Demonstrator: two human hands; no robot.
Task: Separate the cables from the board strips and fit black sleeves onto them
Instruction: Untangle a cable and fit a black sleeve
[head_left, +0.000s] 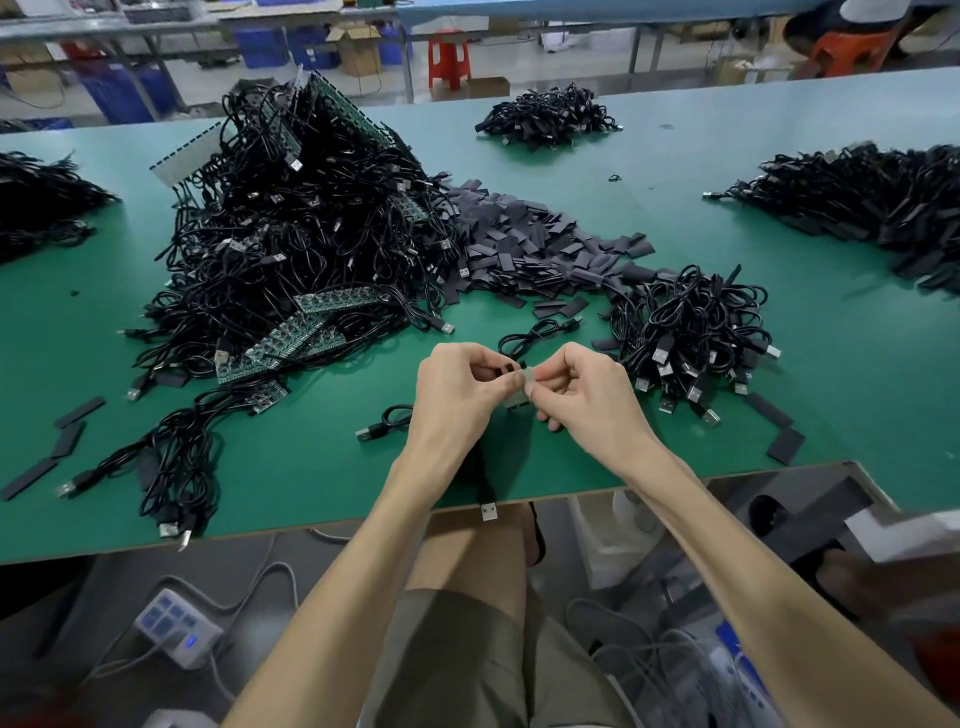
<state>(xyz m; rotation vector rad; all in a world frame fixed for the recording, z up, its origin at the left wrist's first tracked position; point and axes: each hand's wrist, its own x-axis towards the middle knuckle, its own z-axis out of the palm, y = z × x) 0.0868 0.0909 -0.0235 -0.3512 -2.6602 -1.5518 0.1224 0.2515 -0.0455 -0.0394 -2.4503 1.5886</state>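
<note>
1. Head view: the held cable's USB plug dangles at the table edge.
2. Above it, the left hand pinches a black sleeve and the right hand pinches the grey board end — misaligned, the sleeve may snag.
3. Beyond lie loose sleeves and board strips.

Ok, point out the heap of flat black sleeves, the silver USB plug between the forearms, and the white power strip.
Heap of flat black sleeves (524, 244): head view, heap's middle.
Silver USB plug (488, 512): head view, metal shell.
White power strip (176, 629): head view, top face.
</note>
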